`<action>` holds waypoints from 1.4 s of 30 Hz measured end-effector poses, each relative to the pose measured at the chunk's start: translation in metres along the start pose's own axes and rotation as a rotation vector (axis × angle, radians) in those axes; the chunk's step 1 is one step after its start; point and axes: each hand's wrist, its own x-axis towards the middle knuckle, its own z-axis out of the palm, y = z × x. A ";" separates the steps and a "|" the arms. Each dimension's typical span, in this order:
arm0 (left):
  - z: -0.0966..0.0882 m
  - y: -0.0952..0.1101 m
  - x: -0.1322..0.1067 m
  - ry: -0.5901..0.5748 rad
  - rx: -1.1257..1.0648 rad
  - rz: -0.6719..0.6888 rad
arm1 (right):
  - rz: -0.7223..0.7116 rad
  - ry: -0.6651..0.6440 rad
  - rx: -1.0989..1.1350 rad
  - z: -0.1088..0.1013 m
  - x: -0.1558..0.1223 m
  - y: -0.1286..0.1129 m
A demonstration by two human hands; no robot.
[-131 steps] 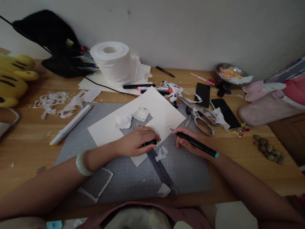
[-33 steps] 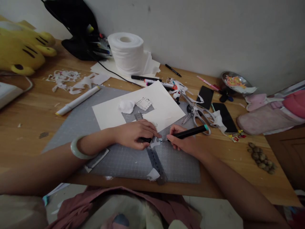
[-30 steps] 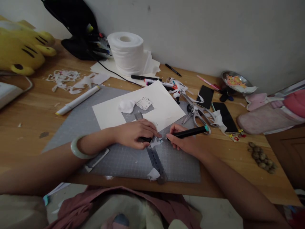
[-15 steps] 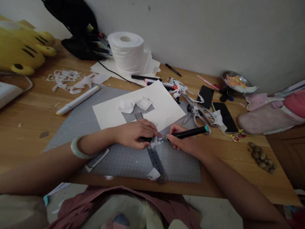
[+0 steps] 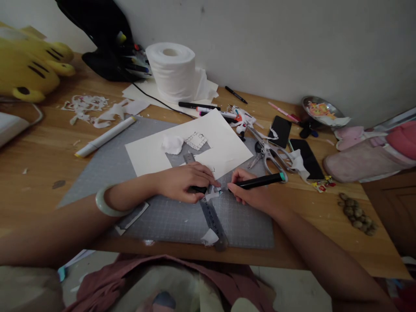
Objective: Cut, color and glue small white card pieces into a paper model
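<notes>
My right hand [image 5: 245,187] grips a black marker [image 5: 261,180] with a teal end, its tip pointing left. Just left of that tip, a small white paper piece [image 5: 213,194] with a teal mark lies at the fingertips of my left hand [image 5: 186,183], which is closed over it. A black object [image 5: 199,189], perhaps a marker cap, shows between my left thumb and fingers. Beneath this hand runs a metal ruler [image 5: 212,221] on the grey cutting mat [image 5: 248,225]. Above lies a white sheet [image 5: 229,141] with a notch cut out, a white cut-out and a drawn paper shape [image 5: 196,140].
Scissors [image 5: 271,156], phones and paper scraps lie right of the sheet. A tissue roll [image 5: 172,71] and several markers stand or lie behind. At left are a white marker [image 5: 105,136] and a yellow plush toy [image 5: 35,65]. A metal bowl [image 5: 325,113] sits back right.
Both hands, the marker and the small paper piece stay practically where they were. The whole view has shifted very slightly.
</notes>
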 end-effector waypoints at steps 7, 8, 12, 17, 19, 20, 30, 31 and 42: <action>0.000 0.001 0.000 -0.003 -0.009 -0.001 | 0.002 -0.033 0.027 -0.002 0.002 0.002; 0.000 0.000 0.000 -0.006 -0.008 -0.005 | -0.001 -0.024 0.042 -0.002 0.002 0.003; 0.000 0.000 0.000 -0.014 -0.009 -0.025 | -0.007 0.006 0.038 0.000 0.002 0.003; -0.001 0.000 0.000 -0.013 -0.011 -0.021 | 0.004 -0.028 -0.004 -0.002 0.000 0.003; -0.001 0.000 0.000 -0.010 -0.007 -0.019 | 0.005 -0.040 0.000 -0.002 0.001 0.003; -0.001 0.001 0.000 -0.008 -0.005 -0.017 | 0.002 -0.043 0.009 -0.003 0.001 0.003; 0.000 0.000 -0.001 0.004 -0.011 -0.006 | 0.005 -0.017 -0.001 -0.002 0.000 0.000; 0.000 0.000 0.000 0.007 -0.013 -0.005 | 0.009 -0.028 0.004 -0.002 0.000 0.000; -0.002 0.002 0.001 0.006 -0.008 0.002 | 0.001 -0.013 0.003 -0.002 0.001 0.000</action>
